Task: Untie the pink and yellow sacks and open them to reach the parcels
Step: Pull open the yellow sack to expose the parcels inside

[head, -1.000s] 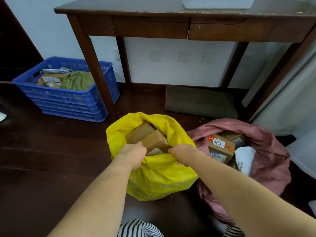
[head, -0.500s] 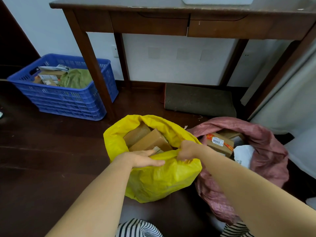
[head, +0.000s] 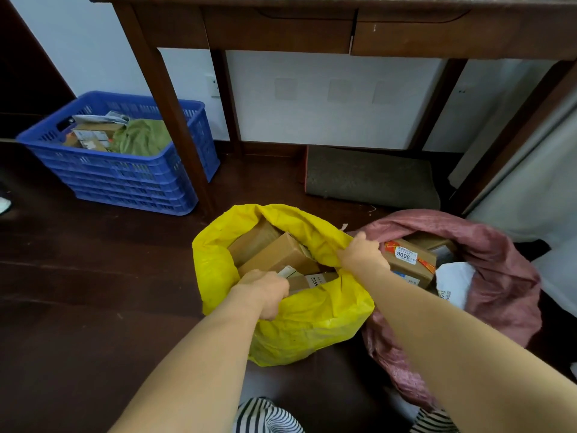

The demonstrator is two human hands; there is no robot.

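The yellow sack (head: 306, 326) stands open on the dark floor, with brown cardboard parcels (head: 278, 254) showing inside. My left hand (head: 265, 290) grips its near rim, fingers curled over the edge. My right hand (head: 363, 251) clutches the sack's right rim, pulling it toward the pink sack. The pink sack (head: 499, 276) lies open to the right, touching the yellow one. In it sit a box with a "5006" label (head: 409, 259) and a white mailer (head: 452, 282).
A blue plastic crate (head: 125, 179) holding parcels and a green bag stands at the left by a leg (head: 171, 120) of the brown wooden desk. A grey mat (head: 371, 179) lies under the desk. A pale curtain (head: 530, 182) hangs at right.
My right hand has moved from the near rim to the right rim and my left hand now grips the near rim, so the yellow sack's mouth is wider. The camera has tilted down a little.
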